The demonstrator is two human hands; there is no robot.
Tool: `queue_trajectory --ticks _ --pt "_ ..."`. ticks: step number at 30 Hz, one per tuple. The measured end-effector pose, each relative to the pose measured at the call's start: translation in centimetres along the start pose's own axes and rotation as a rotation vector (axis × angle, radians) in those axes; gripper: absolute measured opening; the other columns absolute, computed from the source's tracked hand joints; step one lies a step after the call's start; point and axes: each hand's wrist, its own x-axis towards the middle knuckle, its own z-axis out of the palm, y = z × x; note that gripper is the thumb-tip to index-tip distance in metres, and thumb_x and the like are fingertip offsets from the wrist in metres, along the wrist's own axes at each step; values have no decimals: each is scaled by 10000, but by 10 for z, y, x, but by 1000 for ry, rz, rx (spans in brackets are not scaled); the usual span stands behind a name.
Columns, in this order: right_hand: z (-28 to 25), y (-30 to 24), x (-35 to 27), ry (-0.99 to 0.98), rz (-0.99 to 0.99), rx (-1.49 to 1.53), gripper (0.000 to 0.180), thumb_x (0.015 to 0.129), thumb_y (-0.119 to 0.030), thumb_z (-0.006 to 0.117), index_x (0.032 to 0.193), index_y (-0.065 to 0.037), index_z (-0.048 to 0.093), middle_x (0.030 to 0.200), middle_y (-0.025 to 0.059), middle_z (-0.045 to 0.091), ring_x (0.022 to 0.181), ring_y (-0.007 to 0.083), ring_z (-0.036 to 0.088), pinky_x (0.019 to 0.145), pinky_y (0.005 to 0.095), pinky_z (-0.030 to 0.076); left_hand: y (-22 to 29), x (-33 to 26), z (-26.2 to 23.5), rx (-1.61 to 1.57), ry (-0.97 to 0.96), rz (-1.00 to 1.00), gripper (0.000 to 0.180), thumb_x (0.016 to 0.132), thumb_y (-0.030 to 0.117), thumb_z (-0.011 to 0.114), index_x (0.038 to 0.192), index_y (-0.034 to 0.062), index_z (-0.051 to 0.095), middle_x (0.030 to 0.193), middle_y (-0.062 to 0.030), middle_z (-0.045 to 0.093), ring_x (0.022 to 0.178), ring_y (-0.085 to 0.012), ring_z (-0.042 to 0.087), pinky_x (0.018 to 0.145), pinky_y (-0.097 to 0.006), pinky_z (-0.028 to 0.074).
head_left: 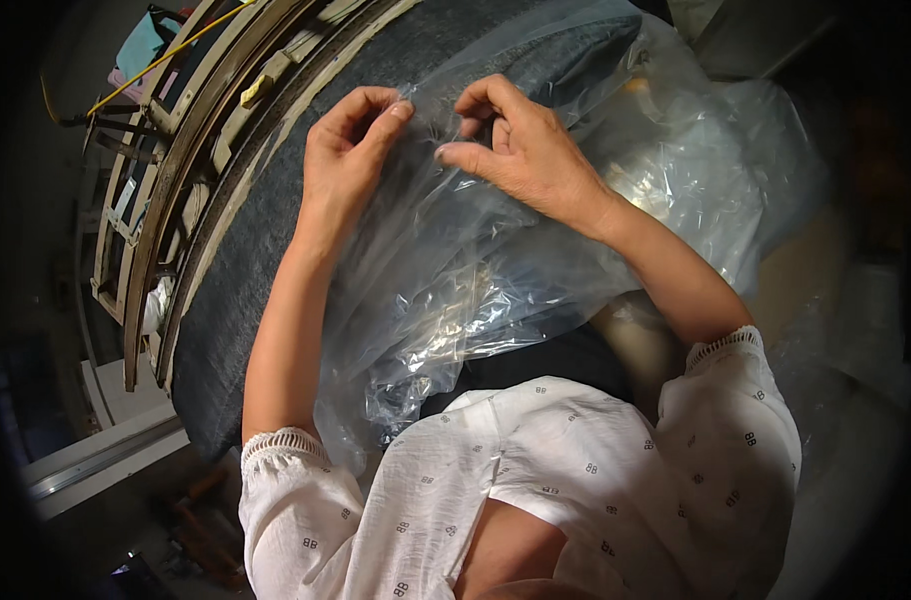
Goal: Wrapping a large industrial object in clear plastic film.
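Note:
A large sheet of clear plastic film [575, 270], perhaps a bag, drapes in loose folds over a dark grey cloth-like surface [240, 290] and down toward my lap. My left hand [350, 150] pinches the film between thumb and forefinger near the top middle. Just to its right, my right hand [530, 155] hovers over the same film with fingers curled. A gap shows between its thumb and forefinger, and nothing is visible in it. The film's edge at my left fingertips is too fine to make out.
Curved wooden rails [165, 190] run along the left, with a yellow piece [257, 90] on them. A yellow cord [170, 52] crosses the upper left beside pink and turquoise cloth [140, 45]. More crumpled film spreads to the right.

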Motion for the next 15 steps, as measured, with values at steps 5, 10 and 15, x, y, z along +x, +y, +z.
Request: queue_trajectory --ticks 5,10,15 --pt "1 -1 4 -59 -34 96 254 767 -179 667 955 -45 561 689 68 611 610 162 597 572 281 466 20 -13 11 -36 -58 -46 134 838 115 627 931 20 605 788 23 576 679 -34 500 583 -169 399" --pt "-6 -9 -3 1 -99 2 165 788 -64 567 953 -52 579 603 80 583 529 181 594 511 295 458 30 -10 17 56 -21 124 208 799 87 669 993 32 615 871 0 593 670 -32 512 577 -161 428" --pt "-7 -3 -7 -14 -81 171 248 793 -47 555 1041 -56 573 561 19 521 506 86 508 499 244 418 23 0 18 118 -87 250 255 779 36 666 1033 42 645 862 -2 606 703 -41 537 600 -170 447"
